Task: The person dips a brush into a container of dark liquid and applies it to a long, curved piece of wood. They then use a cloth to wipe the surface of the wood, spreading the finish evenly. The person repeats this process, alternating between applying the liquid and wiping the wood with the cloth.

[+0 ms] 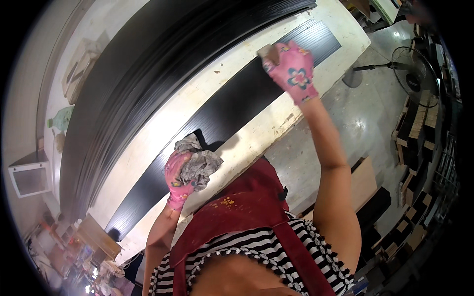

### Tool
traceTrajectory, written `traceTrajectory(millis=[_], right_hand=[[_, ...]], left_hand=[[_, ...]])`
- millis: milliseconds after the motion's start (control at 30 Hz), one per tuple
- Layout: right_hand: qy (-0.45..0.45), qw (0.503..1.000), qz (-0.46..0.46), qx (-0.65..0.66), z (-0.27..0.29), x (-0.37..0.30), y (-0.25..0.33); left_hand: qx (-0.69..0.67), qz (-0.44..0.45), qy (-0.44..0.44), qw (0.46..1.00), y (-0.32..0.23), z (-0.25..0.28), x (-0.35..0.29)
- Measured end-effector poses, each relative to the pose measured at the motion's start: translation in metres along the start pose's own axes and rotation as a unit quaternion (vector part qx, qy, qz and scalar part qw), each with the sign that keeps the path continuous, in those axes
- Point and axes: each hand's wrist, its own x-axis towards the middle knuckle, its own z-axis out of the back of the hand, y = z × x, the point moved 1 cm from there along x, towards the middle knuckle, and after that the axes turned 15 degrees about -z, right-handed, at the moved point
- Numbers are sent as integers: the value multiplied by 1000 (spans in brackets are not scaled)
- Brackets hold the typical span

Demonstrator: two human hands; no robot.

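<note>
A long black wood-grained board (224,116) lies across the pale worktable (281,123) in front of me. My left hand (178,172), in a pink flowered glove, is closed on a crumpled grey cloth (200,166) over the board's near-left part. Farther right, my right hand (295,69), in a matching glove, grips a small tan block (269,54) against the board's upper face. The block looks like a sanding pad, but its exact kind is partly hidden by my fingers.
Behind the board stands a large stack of black boards (113,98). A green plastic bottle (60,119) is at far left, beyond the stack. A black fan (414,74) stands on the floor to the right, near piled wooden pieces (419,116). Cluttered items and a cardboard box (96,236) sit at lower left.
</note>
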Motion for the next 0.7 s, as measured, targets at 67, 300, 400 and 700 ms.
traceTrajectory(millis=[67,300,400,700], right_hand=[[-43,998,-20,-38,0,25,-24],[-142,984,-83,-75,4,108,-97],[-158,972,-140,-107,9,142,-119],[-134,970,-188,-77,16,144,-141]], left_hand=[[4,-2,1,1000,1,0,-1],[31,-13,4,999,6,0,-11],[50,-6,14,999,6,0,-14],[13,-15,1,1000,4,-1,-7]])
